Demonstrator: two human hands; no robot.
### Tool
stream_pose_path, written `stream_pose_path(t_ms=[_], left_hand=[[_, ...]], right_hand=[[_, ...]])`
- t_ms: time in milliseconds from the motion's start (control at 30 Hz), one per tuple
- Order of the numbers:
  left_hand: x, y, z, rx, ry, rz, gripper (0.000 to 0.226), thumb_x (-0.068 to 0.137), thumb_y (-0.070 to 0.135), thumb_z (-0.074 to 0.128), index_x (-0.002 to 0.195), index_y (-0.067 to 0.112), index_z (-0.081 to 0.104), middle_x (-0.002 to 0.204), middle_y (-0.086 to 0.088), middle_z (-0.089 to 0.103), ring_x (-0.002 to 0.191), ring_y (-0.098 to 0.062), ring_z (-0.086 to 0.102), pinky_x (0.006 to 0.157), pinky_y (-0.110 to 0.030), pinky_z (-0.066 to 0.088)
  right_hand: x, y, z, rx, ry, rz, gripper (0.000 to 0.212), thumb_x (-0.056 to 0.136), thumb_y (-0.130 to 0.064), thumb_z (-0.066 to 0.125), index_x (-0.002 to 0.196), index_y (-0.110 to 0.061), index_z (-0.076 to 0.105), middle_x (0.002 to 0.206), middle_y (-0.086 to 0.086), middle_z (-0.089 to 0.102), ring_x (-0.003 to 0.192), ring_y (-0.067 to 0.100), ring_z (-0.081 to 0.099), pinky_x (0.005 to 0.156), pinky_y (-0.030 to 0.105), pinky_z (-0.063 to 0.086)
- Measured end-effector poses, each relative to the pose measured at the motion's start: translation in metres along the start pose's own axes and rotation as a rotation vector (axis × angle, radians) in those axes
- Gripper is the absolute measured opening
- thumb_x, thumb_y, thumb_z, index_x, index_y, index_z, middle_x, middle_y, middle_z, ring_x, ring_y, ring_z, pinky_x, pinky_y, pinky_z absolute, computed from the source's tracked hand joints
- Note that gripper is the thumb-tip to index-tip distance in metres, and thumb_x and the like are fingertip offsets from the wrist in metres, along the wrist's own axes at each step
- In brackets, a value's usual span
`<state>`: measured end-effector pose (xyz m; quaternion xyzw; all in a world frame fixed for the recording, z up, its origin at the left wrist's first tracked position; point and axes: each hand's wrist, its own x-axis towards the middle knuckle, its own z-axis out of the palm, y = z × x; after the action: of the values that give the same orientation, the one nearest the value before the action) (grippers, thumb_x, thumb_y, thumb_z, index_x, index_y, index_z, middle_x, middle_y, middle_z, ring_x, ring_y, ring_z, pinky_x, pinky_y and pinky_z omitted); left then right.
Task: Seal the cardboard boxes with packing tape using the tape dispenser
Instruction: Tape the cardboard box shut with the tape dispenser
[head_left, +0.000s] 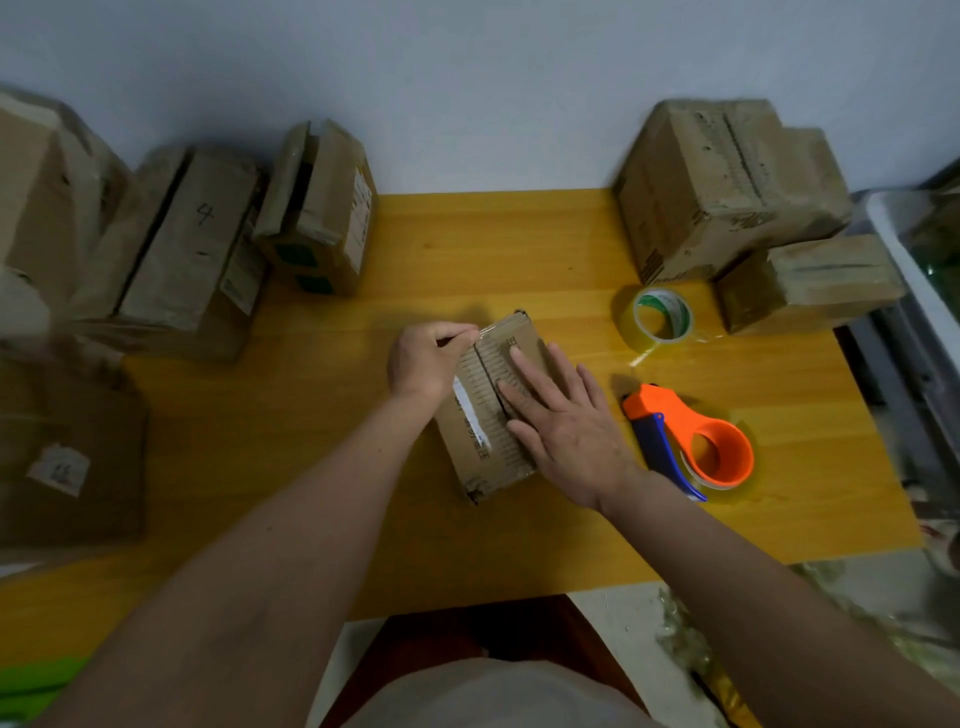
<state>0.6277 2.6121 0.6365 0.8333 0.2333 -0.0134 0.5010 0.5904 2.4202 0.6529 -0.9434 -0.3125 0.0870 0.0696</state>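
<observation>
A small cardboard box lies in the middle of the yellow table, its top flaps meeting in a seam. My right hand lies flat on the right flap with straight fingers. My left hand sits at the box's far left corner, fingers curled, pinching a strip of clear tape at the top edge. The orange tape dispenser with a blue handle lies on the table just right of my right hand, untouched. A loose roll of clear tape stands beyond it.
Several cardboard boxes crowd the table's left side and back left. A stack of boxes sits at the back right, with a smaller one beside it. A plastic bin borders the right edge.
</observation>
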Motion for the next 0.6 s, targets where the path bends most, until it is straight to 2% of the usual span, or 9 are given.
stream_pose_path(t_ms=[67,200,400,467,600], left_hand=[[0.001,0.001,0.000,-0.009,-0.003,-0.017,0.014,0.088,0.032,0.068,0.097,0.026,0.076,0.098,0.010,0.074,0.086,-0.009,0.067,0.079,-0.035,0.057],[0.001,0.001,0.002,-0.024,-0.011,-0.034,0.014,0.089,0.034,0.068,0.098,0.028,0.076,0.096,0.010,0.074,0.085,-0.010,0.068,0.077,-0.033,0.058],[0.006,-0.003,-0.001,-0.041,-0.071,-0.008,0.015,0.090,0.029,0.066,0.100,0.023,0.076,0.101,0.005,0.074,0.090,-0.012,0.067,0.084,-0.036,0.056],[0.008,-0.003,-0.003,-0.029,-0.087,0.011,0.016,0.092,0.028,0.065,0.101,0.022,0.076,0.103,0.004,0.073,0.094,-0.013,0.066,0.088,-0.037,0.054],[0.010,-0.005,-0.002,-0.022,-0.107,-0.010,0.016,0.092,0.029,0.064,0.101,0.024,0.076,0.102,0.004,0.073,0.092,-0.014,0.067,0.086,-0.039,0.055]], right_hand=[[-0.004,0.002,0.001,-0.038,-0.013,-0.010,0.058,0.098,-0.052,0.016,0.145,-0.027,0.040,0.161,-0.005,0.011,0.148,0.025,-0.005,0.119,0.050,0.010],[-0.024,0.009,0.002,-0.032,-0.046,-0.046,0.057,0.098,-0.055,0.017,0.143,-0.029,0.041,0.161,-0.006,0.005,0.148,0.020,-0.010,0.118,0.039,-0.006],[0.029,0.008,-0.003,-0.092,-0.124,0.029,0.070,0.090,-0.061,-0.004,0.152,-0.034,0.011,0.161,-0.007,-0.005,0.146,0.022,-0.018,0.119,0.050,-0.002],[0.048,0.004,-0.004,-0.135,-0.132,0.039,0.071,0.088,-0.060,-0.008,0.153,-0.033,0.002,0.160,-0.009,-0.009,0.146,0.022,-0.020,0.118,0.051,-0.005],[0.035,0.002,-0.001,-0.144,-0.135,0.006,0.067,0.092,-0.057,-0.003,0.153,-0.030,0.000,0.159,-0.013,-0.007,0.145,0.020,-0.021,0.117,0.052,-0.009]])
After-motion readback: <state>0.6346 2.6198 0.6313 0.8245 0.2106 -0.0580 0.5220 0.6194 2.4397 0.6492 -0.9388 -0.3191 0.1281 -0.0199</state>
